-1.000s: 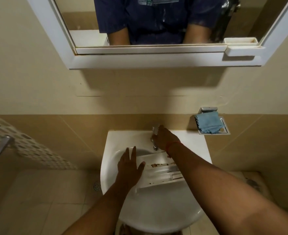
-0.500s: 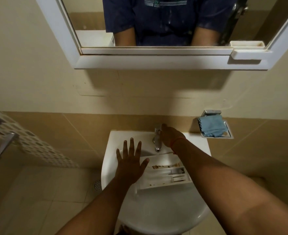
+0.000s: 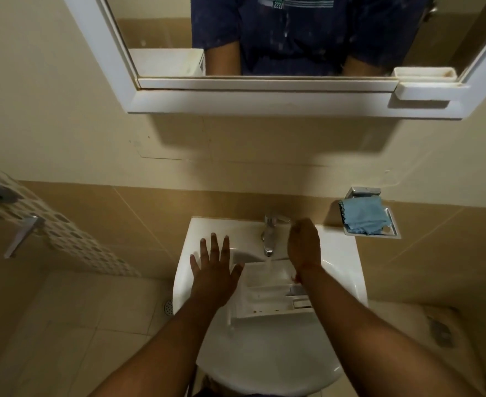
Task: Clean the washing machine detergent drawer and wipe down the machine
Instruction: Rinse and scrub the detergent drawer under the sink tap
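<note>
Drawer under running tap

Drawer (image 3: 270, 293), white plastic, lies in the basin of the sink (image 3: 347, 270), its far end directly below the tap (image 3: 270, 233). Water falls from the spout onto that far compartment. Brown specks show along the near edge of the drawer; several partitions divide its interior.

Left hand (image 3: 211, 270) hovers flat over the left side of the basin, fingers (image 3: 214, 245) straight and spread, thumb pointing toward the drawer's left edge; it holds nothing. Whether the palm touches the sink or the drawer cannot be told.

Right hand (image 3: 304, 243) sits just right of the tap, above the drawer's far right corner. It is seen from the back, fingers bent away from the camera; how far they curl, and whether they grip anything, cannot be told. A red thread circles the wrist.

Blue cloth (image 3: 363, 216) rests in a metal soap dish (image 3: 392, 224) fixed to the wall, right of the sink. A white-framed mirror (image 3: 264, 101) hangs above.
</note>
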Motion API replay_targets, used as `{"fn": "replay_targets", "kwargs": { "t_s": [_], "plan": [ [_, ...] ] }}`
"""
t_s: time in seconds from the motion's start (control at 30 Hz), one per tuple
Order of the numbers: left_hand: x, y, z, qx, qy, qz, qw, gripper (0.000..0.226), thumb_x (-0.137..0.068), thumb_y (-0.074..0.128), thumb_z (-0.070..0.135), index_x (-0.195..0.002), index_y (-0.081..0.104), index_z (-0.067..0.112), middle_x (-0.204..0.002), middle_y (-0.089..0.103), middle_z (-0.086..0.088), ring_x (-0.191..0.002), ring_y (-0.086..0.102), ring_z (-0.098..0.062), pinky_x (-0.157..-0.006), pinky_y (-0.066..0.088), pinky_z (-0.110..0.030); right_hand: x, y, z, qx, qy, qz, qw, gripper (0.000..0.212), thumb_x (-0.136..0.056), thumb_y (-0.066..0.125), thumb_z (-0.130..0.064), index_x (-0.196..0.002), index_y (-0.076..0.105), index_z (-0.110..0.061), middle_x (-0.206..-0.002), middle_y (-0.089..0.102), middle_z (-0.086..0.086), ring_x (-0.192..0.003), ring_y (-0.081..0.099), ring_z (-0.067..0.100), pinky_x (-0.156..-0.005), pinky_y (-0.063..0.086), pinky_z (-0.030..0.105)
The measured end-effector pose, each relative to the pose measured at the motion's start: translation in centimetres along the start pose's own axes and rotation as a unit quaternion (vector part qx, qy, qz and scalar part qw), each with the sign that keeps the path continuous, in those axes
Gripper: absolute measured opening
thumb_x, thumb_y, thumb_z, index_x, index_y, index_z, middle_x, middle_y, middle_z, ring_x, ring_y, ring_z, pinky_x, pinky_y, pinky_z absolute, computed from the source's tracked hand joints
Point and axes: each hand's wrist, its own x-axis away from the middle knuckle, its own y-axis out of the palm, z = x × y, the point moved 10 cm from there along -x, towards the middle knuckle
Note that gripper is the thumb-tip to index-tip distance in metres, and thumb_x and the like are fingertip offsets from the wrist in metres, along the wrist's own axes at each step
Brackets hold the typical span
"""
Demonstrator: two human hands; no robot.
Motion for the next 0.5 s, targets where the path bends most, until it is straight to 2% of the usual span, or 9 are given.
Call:
{"fn": "replay_targets", "kwargs": {
  "t_s": [0.07, 0.1, 0.17, 0.2, 0.23, 0.27, 0.33, 0.4, 0.5],
  "plan": [
    [0.2, 0.3, -0.9, 0.010, -0.027, -0.013, 1.000, 0.085, -0.077, -0.013, 0.074, -0.148, -0.026, 0.029, -0.161, -0.026, -0.005, -0.149, -0.021, -0.029, -0.119, 0.000, -0.059, 2.1, 2.3, 4.7, -0.118, 0.137, -0.051, 0.982, 0.015, -0.094, 0.046, -0.004, -0.091, 0.059, -0.009, -0.092, 0.063, 0.013, -0.083, 0.058, 0.024, -0.078, 0.047, 0.033],
    [0.4, 0.4, -1.3, 0.016, -0.039, -0.019, 0.999, 0.085, -0.081, -0.009, 0.074, -0.150, -0.023, 0.028, -0.162, -0.023, -0.005, -0.149, -0.020, -0.029, -0.119, 0.001, -0.059, 3.4, 4.2, 6.6, -0.205, 0.214, -0.096, 0.950, 0.016, -0.092, 0.047, 0.000, -0.083, 0.059, -0.008, -0.083, 0.061, 0.013, -0.075, 0.057, 0.024, -0.076, 0.049, 0.035],
    [0.8, 0.6, -1.6, 0.029, -0.049, -0.027, 0.998, 0.079, -0.093, 0.006, 0.071, -0.154, -0.015, 0.027, -0.163, -0.020, -0.005, -0.150, -0.018, -0.030, -0.120, 0.002, -0.059, 6.1, 7.2, 8.2, -0.372, 0.335, -0.151, 0.852, 0.014, -0.092, 0.052, 0.006, -0.081, 0.059, 0.000, -0.077, 0.058, 0.015, -0.073, 0.057, 0.023, -0.082, 0.052, 0.036],
    [1.0, 0.7, -1.5, 0.031, -0.048, -0.031, 0.998, 0.075, -0.097, 0.012, 0.066, -0.155, -0.014, 0.027, -0.163, -0.020, -0.005, -0.150, -0.018, -0.029, -0.120, 0.002, -0.059, 6.7, 8.0, 8.2, -0.416, 0.355, -0.163, 0.821, 0.011, -0.092, 0.054, 0.008, -0.083, 0.060, 0.004, -0.078, 0.059, 0.017, -0.076, 0.058, 0.024, -0.087, 0.054, 0.037],
    [1.2, 0.7, -1.4, 0.029, -0.044, -0.034, 0.998, 0.073, -0.099, 0.015, 0.062, -0.155, -0.014, 0.026, -0.163, -0.021, -0.005, -0.150, -0.018, -0.029, -0.120, 0.001, -0.058, 6.8, 8.5, 8.1, -0.437, 0.357, -0.175, 0.807, 0.009, -0.091, 0.054, 0.009, -0.086, 0.060, 0.007, -0.082, 0.060, 0.018, -0.080, 0.059, 0.025, -0.090, 0.054, 0.039],
    [1.4, 0.7, -1.4, 0.026, -0.040, -0.038, 0.998, 0.072, -0.099, 0.015, 0.060, -0.155, -0.015, 0.026, -0.163, -0.021, -0.005, -0.150, -0.018, -0.029, -0.119, 0.001, -0.058, 6.6, 9.0, 7.9, -0.451, 0.352, -0.185, 0.799, 0.007, -0.092, 0.053, 0.010, -0.091, 0.060, 0.009, -0.089, 0.062, 0.019, -0.084, 0.060, 0.026, -0.091, 0.054, 0.039],
    [1.6, 0.7, -1.2, 0.022, -0.033, -0.042, 0.998, 0.073, -0.097, 0.011, 0.061, -0.155, -0.015, 0.026, -0.163, -0.021, -0.006, -0.150, -0.018, -0.030, -0.119, 0.000, -0.058, 5.8, 9.6, 7.3, -0.463, 0.340, -0.196, 0.795, 0.016, -0.093, 0.048, 0.010, -0.107, 0.055, 0.008, -0.106, 0.059, 0.020, -0.091, 0.062, 0.025, -0.082, 0.057, 0.032],
    [1.5, 0.7, -1.2, 0.016, -0.031, -0.047, 0.998, 0.073, -0.095, 0.007, 0.061, -0.155, -0.016, 0.026, -0.163, -0.021, -0.006, -0.150, -0.018, -0.030, -0.118, -0.001, -0.057, 5.5, 10.7, 6.9, -0.455, 0.327, -0.212, 0.801, 0.021, -0.094, 0.043, 0.009, -0.112, 0.052, 0.002, -0.110, 0.056, 0.017, -0.094, 0.061, 0.022, -0.078, 0.058, 0.027],
    [1.4, 0.9, -1.3, 0.008, -0.031, -0.056, 0.998, 0.067, -0.100, 0.011, 0.055, -0.155, -0.016, 0.026, -0.163, -0.020, -0.006, -0.150, -0.018, -0.030, -0.119, -0.001, -0.056, 6.3, 13.0, 5.3, -0.370, 0.277, -0.274, 0.844, 0.027, -0.093, 0.048, 0.007, -0.120, 0.053, 0.005, -0.115, 0.055, 0.016, -0.101, 0.059, 0.022, -0.094, 0.054, 0.034]
  ]
}}
